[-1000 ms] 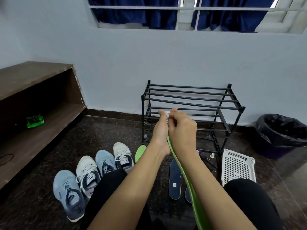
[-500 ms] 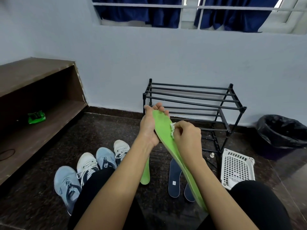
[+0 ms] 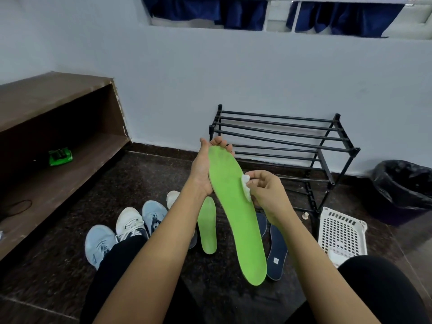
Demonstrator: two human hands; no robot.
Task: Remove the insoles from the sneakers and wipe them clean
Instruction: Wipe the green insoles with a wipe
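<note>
Both bare forearms reach up from the lower edge of the frame and converge near its centre. The left hand [image 3: 203, 170] is raised, its palm behind the toe end of the green insole [image 3: 236, 220] and its fingers curled over the tip. The right hand [image 3: 268, 195], slightly lower and to the right, pinches a white wipe [image 3: 246, 188] between thumb and fingertips, against the insole's edge.

An insole [image 3: 236, 218] is held up between the left hand [image 3: 204, 170], behind its toe end, and the right hand [image 3: 267, 195], which presses a wipe [image 3: 246, 187] to its right edge. On the floor [image 3: 145, 178] beneath lie more insoles [image 3: 207, 225], with sneakers [image 3: 131, 223] to their left. Behind stands a shoe rack [image 3: 280, 136], with a basket [image 3: 341, 232] and bin [image 3: 402, 190] to its right.
</note>
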